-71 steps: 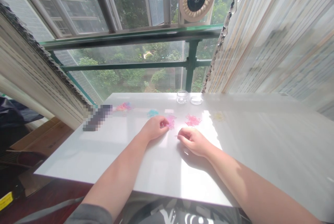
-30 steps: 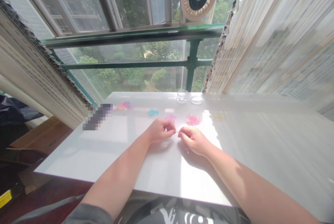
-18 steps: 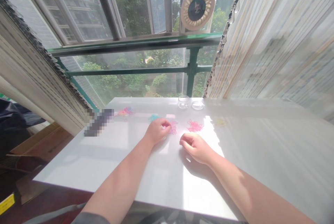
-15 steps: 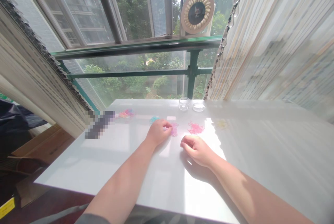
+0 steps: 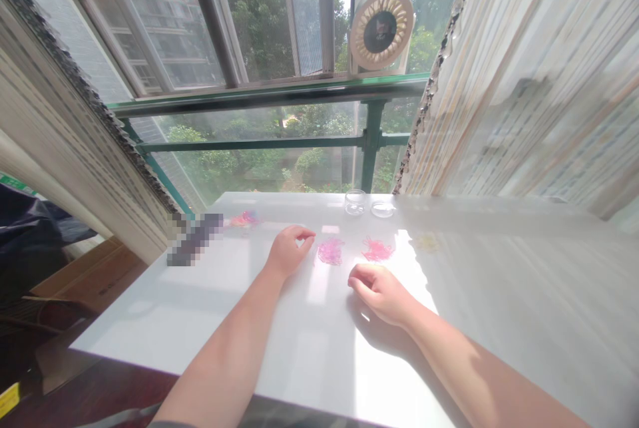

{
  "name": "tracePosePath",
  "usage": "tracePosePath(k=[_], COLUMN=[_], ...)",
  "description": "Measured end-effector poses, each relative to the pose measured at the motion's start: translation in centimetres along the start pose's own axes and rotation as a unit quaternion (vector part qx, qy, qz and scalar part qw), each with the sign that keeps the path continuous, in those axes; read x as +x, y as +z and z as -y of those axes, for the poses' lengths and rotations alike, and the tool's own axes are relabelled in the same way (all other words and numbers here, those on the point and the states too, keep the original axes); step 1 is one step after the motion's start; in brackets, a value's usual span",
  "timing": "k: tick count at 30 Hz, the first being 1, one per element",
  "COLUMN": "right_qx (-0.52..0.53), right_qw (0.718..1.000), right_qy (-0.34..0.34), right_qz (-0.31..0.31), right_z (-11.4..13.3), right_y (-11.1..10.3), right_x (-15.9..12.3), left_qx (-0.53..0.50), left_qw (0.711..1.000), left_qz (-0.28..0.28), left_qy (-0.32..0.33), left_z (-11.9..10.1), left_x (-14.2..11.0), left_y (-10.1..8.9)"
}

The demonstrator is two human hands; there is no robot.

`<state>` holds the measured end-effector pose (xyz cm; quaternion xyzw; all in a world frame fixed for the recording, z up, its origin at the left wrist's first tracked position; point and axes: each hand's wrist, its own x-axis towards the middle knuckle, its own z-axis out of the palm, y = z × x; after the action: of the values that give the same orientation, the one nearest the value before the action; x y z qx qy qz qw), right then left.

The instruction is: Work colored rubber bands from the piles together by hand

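My left hand (image 5: pixel 289 253) hovers just left of a purple-pink pile of small, thin bands (image 5: pixel 330 251), apart from it. Its thumb and index finger curve round into a pinch, and anything between the tips is too small to make out. My right hand (image 5: pixel 377 288) rests on the white table (image 5: pixel 210 321) with its fingers curled in, so whatever they may hold is hidden. Right beyond it lies a pinkish-red pile of the same bands (image 5: pixel 378 249). A mixed-colour pile (image 5: pixel 243 219) lies further left, and a pale yellow pile (image 5: pixel 426 241) to the right.
A clear round jar (image 5: pixel 355 203) and a shallow clear dish or lid (image 5: pixel 383 210) stand near the far edge. A blurred dark object (image 5: pixel 194 240) lies at the left edge. Behind are a green railing (image 5: pixel 259 144), a round white fan (image 5: pixel 382 25) and curtains (image 5: pixel 529 68).
My left hand has drawn back leftward from the purple-pink pile, uncovering it and now hiding the blue pile. My right hand stays where it was. The view has shifted slightly.
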<state>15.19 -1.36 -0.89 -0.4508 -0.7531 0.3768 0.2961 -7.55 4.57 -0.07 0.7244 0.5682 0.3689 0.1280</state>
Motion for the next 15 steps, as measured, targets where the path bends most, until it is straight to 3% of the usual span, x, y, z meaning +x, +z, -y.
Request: tracePosePath(k=[5, 9, 12, 15], right_qx=[-0.014, -0.019, -0.018, -0.015], right_qw=[1.0, 1.0, 1.0, 0.999], right_qy=[0.001, 0.003, 0.007, 0.012], right_qz=[0.004, 0.012, 0.021, 0.028], right_z=[-0.2, -0.4, -0.5, -0.6], right_y=[0.0, 0.1, 0.1, 0.1], right_x=[0.0, -0.1, -0.1, -0.1], left_qx=[-0.005, -0.006, 0.057, 0.133], left_qw=[0.991, 0.955, 0.937, 0.926], left_qz=[-0.113, -0.247, -0.271, -0.237], left_qy=[-0.077, -0.165, -0.212, -0.263], left_z=[2.8, 7.1, 10.5, 12.3], left_x=[1.0, 0.4, -1.4, -3.2], left_y=[-2.5, -6.0, -8.1, -8.8])
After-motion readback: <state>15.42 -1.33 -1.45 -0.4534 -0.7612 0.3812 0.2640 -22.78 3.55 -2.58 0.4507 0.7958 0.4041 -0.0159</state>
